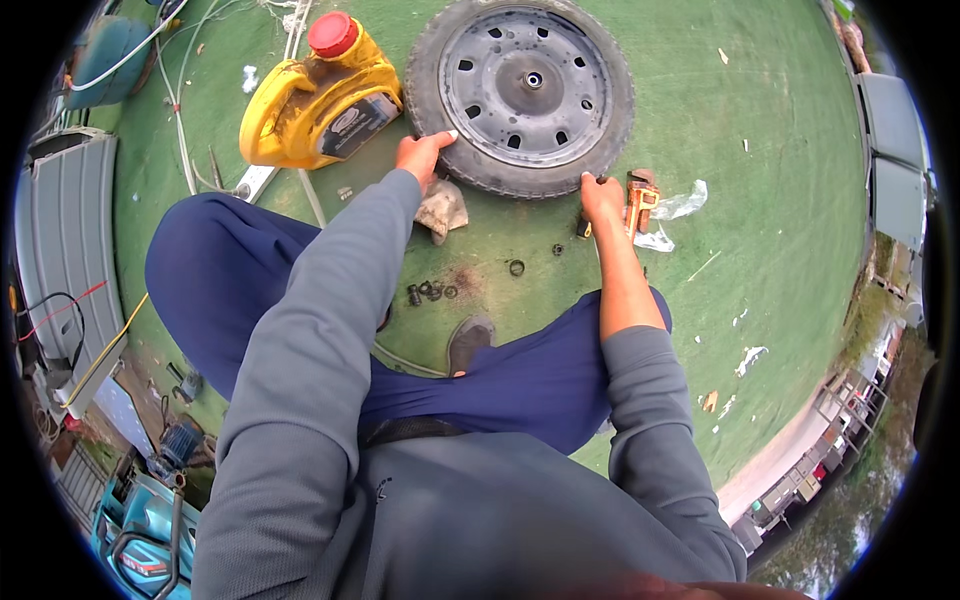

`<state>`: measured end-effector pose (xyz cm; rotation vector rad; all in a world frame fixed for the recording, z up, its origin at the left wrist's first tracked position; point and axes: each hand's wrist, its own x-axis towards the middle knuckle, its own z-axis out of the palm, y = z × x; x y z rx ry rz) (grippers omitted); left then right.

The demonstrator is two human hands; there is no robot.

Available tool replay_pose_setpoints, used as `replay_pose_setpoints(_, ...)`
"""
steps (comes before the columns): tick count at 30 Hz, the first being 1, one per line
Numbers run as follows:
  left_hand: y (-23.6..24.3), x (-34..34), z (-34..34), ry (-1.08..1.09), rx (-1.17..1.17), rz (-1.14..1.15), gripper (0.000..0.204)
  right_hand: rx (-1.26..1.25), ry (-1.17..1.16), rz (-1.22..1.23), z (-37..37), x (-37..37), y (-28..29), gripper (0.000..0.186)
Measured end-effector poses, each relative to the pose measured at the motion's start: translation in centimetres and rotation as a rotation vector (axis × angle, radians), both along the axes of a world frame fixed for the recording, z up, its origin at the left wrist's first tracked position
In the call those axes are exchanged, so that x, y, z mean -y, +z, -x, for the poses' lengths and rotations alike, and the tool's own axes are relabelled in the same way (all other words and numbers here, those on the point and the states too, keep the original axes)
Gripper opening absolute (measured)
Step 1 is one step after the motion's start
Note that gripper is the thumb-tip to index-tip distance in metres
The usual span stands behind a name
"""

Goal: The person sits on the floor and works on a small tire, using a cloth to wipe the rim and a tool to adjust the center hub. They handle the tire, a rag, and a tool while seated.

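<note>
A black-tyred wheel (487,172) with a dark spoked-slot metal disc lies flat on the green floor, hub facing up. My left hand (422,158) grips the tyre's near left edge, thumb on top and fingers partly hidden beneath. At the near right edge, my right hand (602,199) holds the tyre, its thumb against the rubber. Just right of that hand lies an orange pipe wrench (641,203). A crumpled dirty cloth (441,209) rests below my left hand. Between my knees are a black ring (516,267), a smaller ring (558,250) and several small dark parts (431,290).
A yellow jug (290,115) with a red cap stands left of the wheel. Clear plastic film (684,201) lies beyond the wrench. Grey panels (75,230) and a teal machine (145,535) are on the left. White tubing (182,120) crosses the floor.
</note>
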<state>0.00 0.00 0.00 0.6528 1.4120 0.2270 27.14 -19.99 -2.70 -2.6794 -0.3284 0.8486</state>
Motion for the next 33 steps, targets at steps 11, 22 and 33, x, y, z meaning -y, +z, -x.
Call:
replay_pose_setpoints(11,-2.3,-0.9,-0.4,0.143,0.172,0.066,0.075,-0.067,-0.19,-0.11,-0.2,-0.6,-2.3,0.074)
replay_pose_setpoints(22,6.9,-0.3,-3.0,0.23,0.337,-0.123,0.075,-0.551,-0.617,-0.474,2.1,-3.0,4.2,0.096)
replay_pose_setpoints(33,15.4,-4.1,-9.3,0.052,0.355,-0.598,0.08,-0.986,-0.779,-0.907,3.5,-5.4,5.3,0.078)
